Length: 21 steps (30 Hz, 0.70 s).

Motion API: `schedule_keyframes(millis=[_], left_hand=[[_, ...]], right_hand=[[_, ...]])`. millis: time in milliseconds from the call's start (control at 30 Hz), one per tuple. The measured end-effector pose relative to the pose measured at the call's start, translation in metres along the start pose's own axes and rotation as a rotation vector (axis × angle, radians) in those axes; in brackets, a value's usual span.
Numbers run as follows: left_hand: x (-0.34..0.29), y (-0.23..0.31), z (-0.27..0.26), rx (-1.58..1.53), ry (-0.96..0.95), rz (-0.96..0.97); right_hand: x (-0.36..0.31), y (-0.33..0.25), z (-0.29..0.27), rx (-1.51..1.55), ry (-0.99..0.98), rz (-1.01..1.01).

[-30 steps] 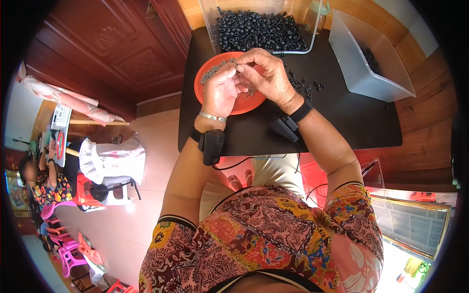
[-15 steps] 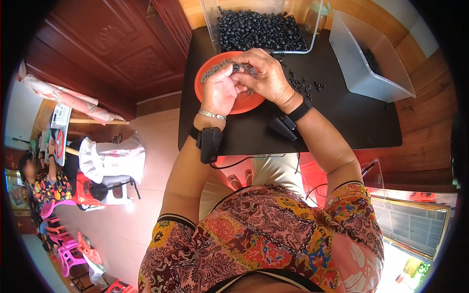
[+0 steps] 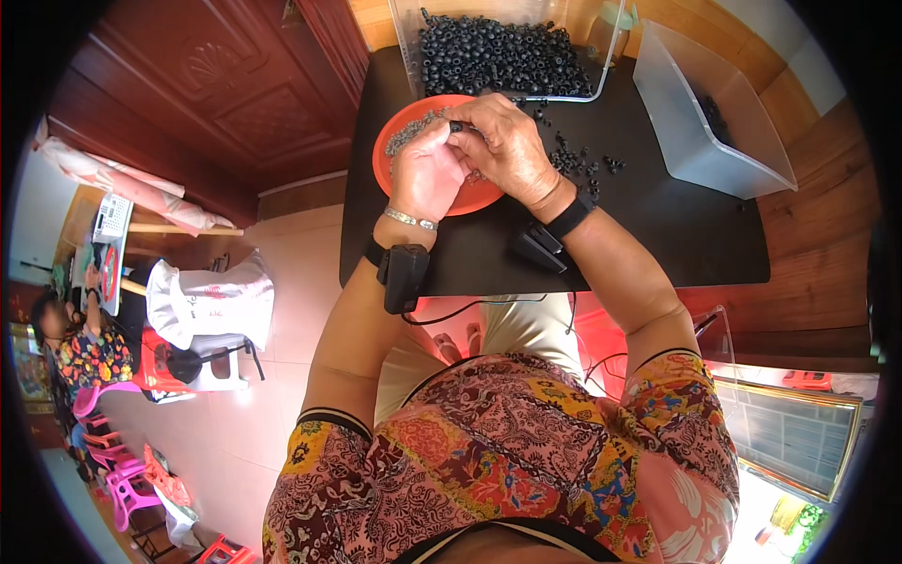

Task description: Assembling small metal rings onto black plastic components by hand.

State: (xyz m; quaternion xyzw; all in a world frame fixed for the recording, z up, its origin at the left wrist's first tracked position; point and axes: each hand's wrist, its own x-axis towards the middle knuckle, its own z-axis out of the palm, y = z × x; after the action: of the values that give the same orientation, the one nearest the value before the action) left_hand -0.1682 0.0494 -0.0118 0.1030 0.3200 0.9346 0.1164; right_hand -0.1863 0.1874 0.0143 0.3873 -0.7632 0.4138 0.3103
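Note:
Over an orange plate point(image 3: 383, 167), my two hands meet with fingertips close together. A small, round black plastic part point(image 3: 458, 126) shows at the tip of the left thumb. My left hand point(image 3: 425, 174), palm partly turned up, is closed on this part. My right hand point(image 3: 515, 150) is also closed, its thumb and index finger pinched beside the part; what sits between them is hidden. Many tiny grey pieces point(image 3: 410, 134) lie in the plate, partly covered by the hands. Similar black parts point(image 3: 575, 162) are scattered on the dark table point(image 3: 648, 235) to the right.
A clear bin full of black parts point(image 3: 498, 56) stands at the far edge. To its right are a lidded jar point(image 3: 609, 33) and a translucent bin point(image 3: 691, 122) with a few parts. A cable point(image 3: 451, 320) hangs below the table. Another person point(image 3: 89, 343) sits far left.
The black part has turned, so its open end no longer faces up. My left fingers have tucked further behind the right hand. Both forearms stay nearly where they were.

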Motion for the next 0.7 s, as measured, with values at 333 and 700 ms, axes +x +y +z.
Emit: schedule_keyframes(millis=[333, 700], left_hand=[[0.004, -0.004, -0.004, -0.043, 0.049, -0.052], [0.0, 0.004, -0.018, 0.089, 0.142, -0.146]], right_hand=[[-0.002, 0.004, 0.0, -0.115, -0.013, -0.039], [0.049, 0.013, -0.147, -0.701, 0.61, 0.005]])
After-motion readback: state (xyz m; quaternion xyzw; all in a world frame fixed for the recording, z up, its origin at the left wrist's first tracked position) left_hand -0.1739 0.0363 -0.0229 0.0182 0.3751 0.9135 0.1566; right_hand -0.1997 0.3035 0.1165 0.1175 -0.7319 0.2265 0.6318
